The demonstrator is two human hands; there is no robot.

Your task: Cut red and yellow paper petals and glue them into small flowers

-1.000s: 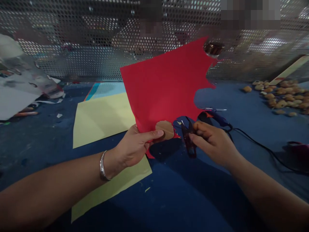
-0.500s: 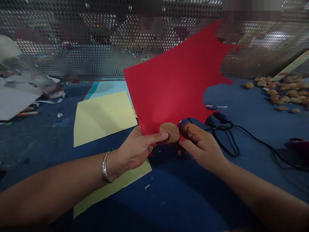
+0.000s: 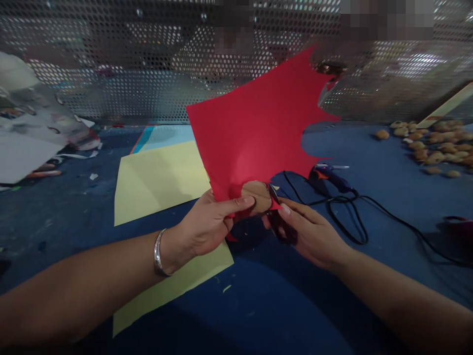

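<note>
My left hand (image 3: 209, 219) is closed, with its thumb pressing a round cardboard disc (image 3: 258, 197) onto a sheet of red paper (image 3: 254, 128). Scalloped cut-outs with sharp points run along the paper's right side. Close to the disc, my right hand (image 3: 314, 227) is closed around dark-handled scissors (image 3: 283, 229). Their blade shows beside the disc's right edge, partly behind the red paper. A small red point of the sheet lies by my right thumb. The fingers behind the paper and part of the scissors are hidden.
Yellow paper (image 3: 158, 182) lies on the blue table under my left arm. Behind the right hand are a glue gun (image 3: 334, 180) and its black cord (image 3: 399, 212). Nutshell-like brown pieces (image 3: 436, 145) sit at the right, a clear bottle (image 3: 62, 113) at the left. A perforated metal panel (image 3: 148, 74) stands behind.
The red paper's scalloped side has shifted left, and its upper corner has dropped. My right hand has turned and lowered slightly, bringing the scissors into clearer sight. The left hand keeps its hold.
</note>
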